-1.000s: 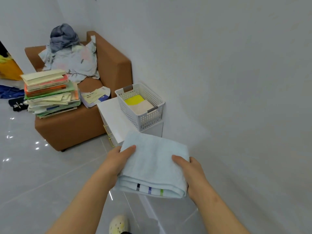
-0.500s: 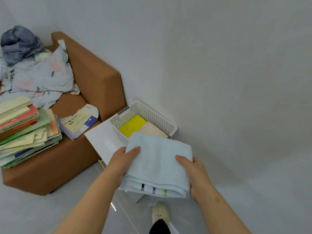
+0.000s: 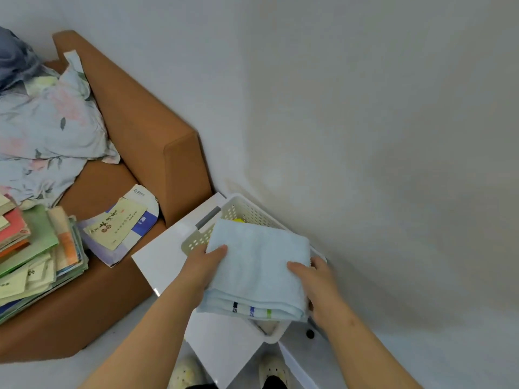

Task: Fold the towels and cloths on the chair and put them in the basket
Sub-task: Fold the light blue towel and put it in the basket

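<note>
A folded light-blue towel (image 3: 257, 269) with small dark, blue and green stripes on its near edge is held flat over the white perforated basket (image 3: 241, 210). My left hand (image 3: 203, 266) grips its left side and my right hand (image 3: 320, 287) grips its right side. The towel hides most of the basket's inside; a sliver of yellow cloth (image 3: 238, 220) shows at the far edge. On the brown chair (image 3: 146, 130) at the left lie a floral cloth (image 3: 47, 127) and a grey-blue cloth (image 3: 14, 60), both unfolded.
The basket stands on a low white cabinet (image 3: 160, 259) between the chair and the white wall (image 3: 365, 136). A stack of books (image 3: 33, 256) and a booklet (image 3: 120, 226) lie on the chair seat. My feet show at the bottom edge.
I have stepped closer and the towel, held in both hands, has moved forward from in front of the basket to directly over it, hiding most of its contents.
</note>
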`<state>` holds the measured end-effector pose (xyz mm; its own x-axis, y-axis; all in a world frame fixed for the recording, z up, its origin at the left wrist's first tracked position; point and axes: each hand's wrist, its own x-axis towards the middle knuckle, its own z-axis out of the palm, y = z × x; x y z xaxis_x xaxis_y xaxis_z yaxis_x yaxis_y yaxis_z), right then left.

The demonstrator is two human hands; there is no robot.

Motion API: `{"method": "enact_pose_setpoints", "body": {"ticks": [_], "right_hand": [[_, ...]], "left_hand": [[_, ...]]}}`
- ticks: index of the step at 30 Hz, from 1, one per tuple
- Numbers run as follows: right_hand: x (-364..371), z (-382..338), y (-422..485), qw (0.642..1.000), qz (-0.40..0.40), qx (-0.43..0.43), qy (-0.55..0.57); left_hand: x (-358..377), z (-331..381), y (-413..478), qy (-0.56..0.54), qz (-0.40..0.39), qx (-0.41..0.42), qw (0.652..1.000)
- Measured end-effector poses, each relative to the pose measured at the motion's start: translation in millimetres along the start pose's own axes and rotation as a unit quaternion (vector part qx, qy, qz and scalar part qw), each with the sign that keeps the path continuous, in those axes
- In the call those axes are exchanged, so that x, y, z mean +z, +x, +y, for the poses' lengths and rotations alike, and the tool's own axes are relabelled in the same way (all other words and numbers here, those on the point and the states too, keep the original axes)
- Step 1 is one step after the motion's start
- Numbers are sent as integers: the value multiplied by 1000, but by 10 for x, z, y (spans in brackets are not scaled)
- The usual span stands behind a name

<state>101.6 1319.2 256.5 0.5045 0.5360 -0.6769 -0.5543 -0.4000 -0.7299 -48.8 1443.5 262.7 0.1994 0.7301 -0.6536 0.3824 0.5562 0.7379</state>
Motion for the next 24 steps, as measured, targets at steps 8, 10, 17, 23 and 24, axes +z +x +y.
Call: {"method": "enact_pose_setpoints", "body": {"ticks": [8, 10, 17, 23, 24], "right_hand": [[423, -6, 419, 997, 64, 36, -8], [494, -1, 490, 996, 84, 35, -14], [653, -142, 707, 987, 102, -21, -123], [682, -305, 782, 984, 77, -48, -151], [685, -325, 783, 985, 65, -48, -155]], "left_hand": [[-150, 203, 796, 105, -63, -45, 991], [-204, 243, 917, 118, -88, -69, 987], [-407, 404, 1210, 50, -176, -90, 979], [-473, 708, 1402, 35, -220, -139, 965], [-476, 750, 1415, 86, -259, -146, 951]]}}
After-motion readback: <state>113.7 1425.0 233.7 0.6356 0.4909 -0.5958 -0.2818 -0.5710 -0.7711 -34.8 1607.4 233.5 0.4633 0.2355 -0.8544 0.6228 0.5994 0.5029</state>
